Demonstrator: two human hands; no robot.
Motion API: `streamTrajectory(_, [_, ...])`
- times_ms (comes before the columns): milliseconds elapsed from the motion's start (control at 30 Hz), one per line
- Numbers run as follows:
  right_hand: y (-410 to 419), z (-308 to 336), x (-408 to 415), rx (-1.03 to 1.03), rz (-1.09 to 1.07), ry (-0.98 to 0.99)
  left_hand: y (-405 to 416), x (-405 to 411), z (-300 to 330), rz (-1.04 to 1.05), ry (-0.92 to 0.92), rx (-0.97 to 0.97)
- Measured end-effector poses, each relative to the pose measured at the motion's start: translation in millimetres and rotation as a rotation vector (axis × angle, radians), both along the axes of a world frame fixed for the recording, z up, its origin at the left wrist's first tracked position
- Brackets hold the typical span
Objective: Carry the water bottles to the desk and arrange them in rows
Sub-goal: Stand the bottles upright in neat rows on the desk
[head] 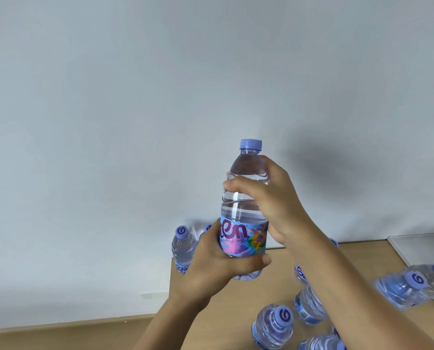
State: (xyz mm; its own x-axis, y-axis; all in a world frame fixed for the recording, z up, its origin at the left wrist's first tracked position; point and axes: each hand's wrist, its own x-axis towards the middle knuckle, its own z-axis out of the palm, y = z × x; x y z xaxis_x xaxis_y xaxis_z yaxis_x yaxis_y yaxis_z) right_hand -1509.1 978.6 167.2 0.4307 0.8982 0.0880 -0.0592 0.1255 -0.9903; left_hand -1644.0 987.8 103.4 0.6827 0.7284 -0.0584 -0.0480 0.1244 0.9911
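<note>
The bottle [245, 198] held up in the middle is clear, with a lilac-purple cap [250, 144] and a light blue label [243, 237] carrying magenta lettering, a pink wash below it and a rainbow-coloured splash at its right edge. The other bottles [274, 324] toward four and five o'clock wear the same purple caps, each printed with a dark swirl. The counter [281, 294] is pale tan wood; the wall [160, 97] behind is a flat grey-blue white.
</note>
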Motion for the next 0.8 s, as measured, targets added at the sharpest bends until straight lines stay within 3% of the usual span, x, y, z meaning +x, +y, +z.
streamTrajectory(567, [17.1,10.1,14.6,0.025,0.304,0.162,19.7,-3.9,8.7,-0.093,-0.036,-0.054])
streamTrajectory(667, [15.6,13.6,14.7,-0.033,0.3,0.101,13.9,-1.5,8.0,-0.052,-0.052,-0.075])
streamTrajectory(800, [3.3,16.9,6.7,-0.045,0.14,-0.041,2.6,4.7,9.7,0.045,-0.052,-0.042])
